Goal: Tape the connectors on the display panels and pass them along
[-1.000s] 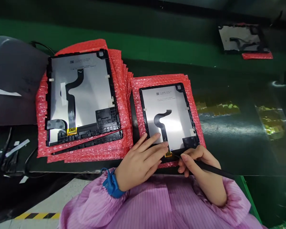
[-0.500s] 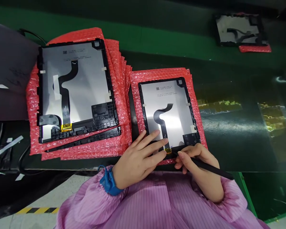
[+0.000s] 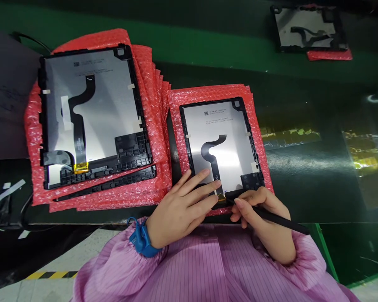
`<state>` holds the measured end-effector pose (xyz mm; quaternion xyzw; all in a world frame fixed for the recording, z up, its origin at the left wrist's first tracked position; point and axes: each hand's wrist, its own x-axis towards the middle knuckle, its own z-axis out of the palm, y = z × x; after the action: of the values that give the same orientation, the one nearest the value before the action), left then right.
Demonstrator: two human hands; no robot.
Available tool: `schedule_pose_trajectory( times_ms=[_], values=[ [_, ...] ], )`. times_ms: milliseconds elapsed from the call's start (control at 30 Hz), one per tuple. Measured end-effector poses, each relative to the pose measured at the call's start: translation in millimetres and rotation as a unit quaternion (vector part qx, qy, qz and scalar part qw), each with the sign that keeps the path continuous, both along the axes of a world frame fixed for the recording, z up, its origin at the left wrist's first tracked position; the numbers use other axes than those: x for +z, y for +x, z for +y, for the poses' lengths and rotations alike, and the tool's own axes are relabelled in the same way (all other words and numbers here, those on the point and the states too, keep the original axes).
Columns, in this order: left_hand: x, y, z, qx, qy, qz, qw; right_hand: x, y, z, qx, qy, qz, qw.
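A display panel (image 3: 229,155) with a black frame lies on a red bubble-wrap sleeve (image 3: 258,130) in front of me. Its curved black ribbon cable (image 3: 211,157) runs down to yellow tape (image 3: 221,197) near the lower edge. My left hand (image 3: 182,205), fingers spread, rests over the panel's lower left part and partly hides the cable. Closed around a thin black tool (image 3: 280,219), my right hand (image 3: 261,218) is at the lower edge. The tool's tip points at the area beside the yellow tape; whether it touches cannot be made out.
At the left, a larger-looking panel (image 3: 103,117) lies on a stack of red bubble-wrap sleeves (image 3: 148,126). Another panel (image 3: 308,29) sits at the back right. Yellowish tape strips (image 3: 290,137) lie on the dark table (image 3: 318,193). Cables (image 3: 27,209) hang at the left edge.
The whole view has shifted slightly, with the stack and panels appearing a little further left and up. Both hands keep nearly the same pose at the panel's lower edge.
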<state>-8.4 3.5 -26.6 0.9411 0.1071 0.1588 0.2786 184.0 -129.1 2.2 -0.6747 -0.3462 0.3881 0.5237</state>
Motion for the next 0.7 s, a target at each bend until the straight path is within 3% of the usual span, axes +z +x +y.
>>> schedule_pose_trajectory(
  times_ms=[700],
  values=[
    [1.7,1.1,3.2,-0.012,0.031,-0.001,0.999,2.8,-3.8,0.9,-0.013,-0.027,-0.050,0.998]
  ],
)
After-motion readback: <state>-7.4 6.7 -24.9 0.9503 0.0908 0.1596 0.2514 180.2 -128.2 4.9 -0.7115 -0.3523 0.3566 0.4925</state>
